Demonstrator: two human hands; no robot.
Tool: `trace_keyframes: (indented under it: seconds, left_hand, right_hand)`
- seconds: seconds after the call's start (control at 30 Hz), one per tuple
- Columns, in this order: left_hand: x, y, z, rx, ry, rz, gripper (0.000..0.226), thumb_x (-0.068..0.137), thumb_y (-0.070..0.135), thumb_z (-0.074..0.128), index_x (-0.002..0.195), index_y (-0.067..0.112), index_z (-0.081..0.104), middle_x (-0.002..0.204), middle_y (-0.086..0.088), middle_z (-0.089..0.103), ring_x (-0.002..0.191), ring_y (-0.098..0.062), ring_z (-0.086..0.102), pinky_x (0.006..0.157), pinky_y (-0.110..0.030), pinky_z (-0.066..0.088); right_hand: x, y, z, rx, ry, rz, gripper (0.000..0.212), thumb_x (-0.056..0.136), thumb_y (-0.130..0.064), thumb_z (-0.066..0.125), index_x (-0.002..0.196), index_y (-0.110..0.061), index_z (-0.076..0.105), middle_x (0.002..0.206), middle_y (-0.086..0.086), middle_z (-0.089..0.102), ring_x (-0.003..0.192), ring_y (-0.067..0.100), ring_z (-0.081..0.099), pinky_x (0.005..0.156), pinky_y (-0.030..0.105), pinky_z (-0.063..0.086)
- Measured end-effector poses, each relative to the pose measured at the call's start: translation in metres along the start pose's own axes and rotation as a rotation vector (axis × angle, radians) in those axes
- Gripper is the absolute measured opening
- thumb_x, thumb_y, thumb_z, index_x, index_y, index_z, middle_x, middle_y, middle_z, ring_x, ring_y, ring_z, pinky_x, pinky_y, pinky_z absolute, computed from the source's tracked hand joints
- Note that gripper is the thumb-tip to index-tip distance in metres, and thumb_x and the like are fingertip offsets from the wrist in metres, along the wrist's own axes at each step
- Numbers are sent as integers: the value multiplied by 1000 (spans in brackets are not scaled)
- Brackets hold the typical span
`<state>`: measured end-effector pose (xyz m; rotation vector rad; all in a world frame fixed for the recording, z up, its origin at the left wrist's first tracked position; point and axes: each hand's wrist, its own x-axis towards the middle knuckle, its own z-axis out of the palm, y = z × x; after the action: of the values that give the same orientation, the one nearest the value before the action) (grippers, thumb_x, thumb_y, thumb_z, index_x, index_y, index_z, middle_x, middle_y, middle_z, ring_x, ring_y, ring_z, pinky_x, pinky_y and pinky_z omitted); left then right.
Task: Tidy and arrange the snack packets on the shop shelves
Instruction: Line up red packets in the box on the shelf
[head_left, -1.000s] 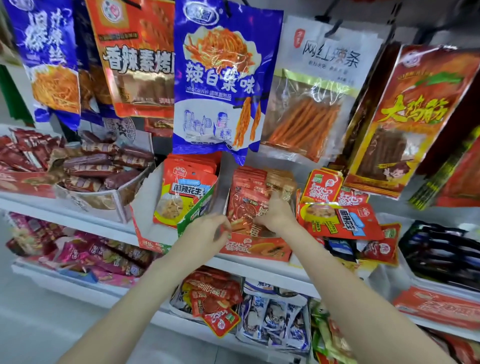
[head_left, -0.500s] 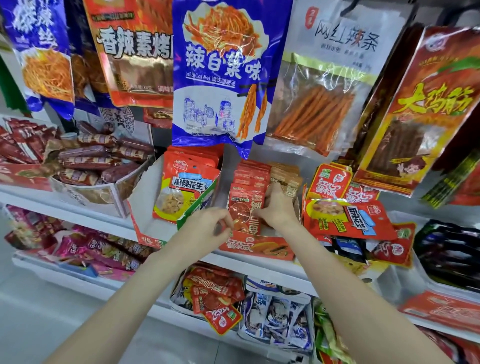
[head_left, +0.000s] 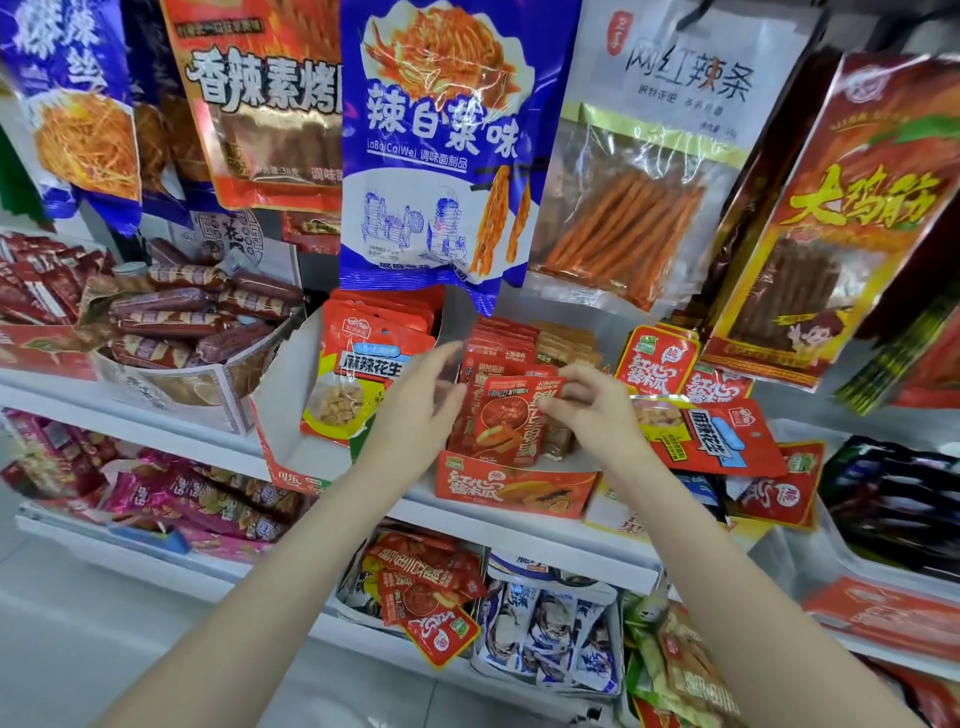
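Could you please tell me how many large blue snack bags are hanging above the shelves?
2: a blue bag hangs at centre above the hands, and another blue bag at the far left, cut by the frame. More may hang behind them.

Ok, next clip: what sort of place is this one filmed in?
Most likely a small snack shop aisle. Large snack bags hang in a row above white shelves, which hold open display boxes of small red packets that the person's hands are sorting.
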<state>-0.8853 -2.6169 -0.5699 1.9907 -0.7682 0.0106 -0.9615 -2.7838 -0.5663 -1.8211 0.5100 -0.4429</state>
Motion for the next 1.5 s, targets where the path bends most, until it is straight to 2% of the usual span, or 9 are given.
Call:
trace_keyframes:
  seconds: [0.07,0.2,0.37,0.6,0.8,0.97,1.1,1.27,1.5]
  left_hand:
    - [11,3,5,-26,-90,-26,27,92,16,53,118,17,58,112,3,62,101,-13,60,83,-29,52]
    - [21,3,6,-38,-5,-81,9,90,15,58,90,9,63,91,-6,67,81,-17,64,76,-38,56]
    - [18,7,0,-264,155,-146,14,89,12,58,76,13,56,81,-5,65,69,-12,67,71,-36,58]
    - [-8,24,6,-733,246,-266,21,88,1,56,79,15,44,89,-7,64,83,-14,68,71,-21,57]
    - [-23,35,15,-1066,-10,-322,12,90,-2,50,92,10,52,95,-3,66,83,-7,68,76,-19,55]
    - [-10,24,-7,-568,-366,-166,22,86,0,58,104,14,58,100,-1,65,92,-12,64,81,-21,54]
    - [10,7,-25,34,-240,-42,16,84,2,61,89,17,60,91,2,64,92,-13,61,88,-27,50]
    - [27,5,-15,378,-257,-64,25,86,8,56,110,7,61,108,-11,64,101,-26,59,89,-33,46]
    - [26,11,-1,461,-326,-130,40,85,18,63,121,2,54,113,-16,59,106,-30,56,86,-33,44]
  right_hand:
    - [0,1,-4,22,-64,21,21,83,-3,65,100,-15,58,90,2,67,79,8,65,64,17,52]
    - [3,3,-13,-25,61,22,14,83,-6,66,84,-17,59,93,11,70,85,24,68,75,39,57]
    - [-5,-6,-44,264,278,1,10,89,-2,56,97,-7,53,75,0,60,60,8,62,58,22,56]
    - [-24,-11,-47,860,146,343,24,92,-3,49,69,-10,49,72,5,53,73,20,54,50,18,52]
    - [-34,-24,-15,945,157,428,8,90,-4,55,97,-6,57,94,8,62,82,18,60,49,20,54]
    - [-29,-36,-24,870,196,295,21,88,0,56,108,-7,54,90,5,64,81,17,64,54,24,56]
    - [-13,-30,-36,511,393,68,23,83,-12,65,98,-17,48,93,1,66,76,13,68,60,30,58]
    - [11,-22,2,20,355,8,16,85,-11,64,88,-23,54,102,6,67,92,20,64,84,42,53]
    - [29,3,49,-381,232,109,22,89,-16,55,109,-7,59,116,17,58,104,34,57,86,36,45]
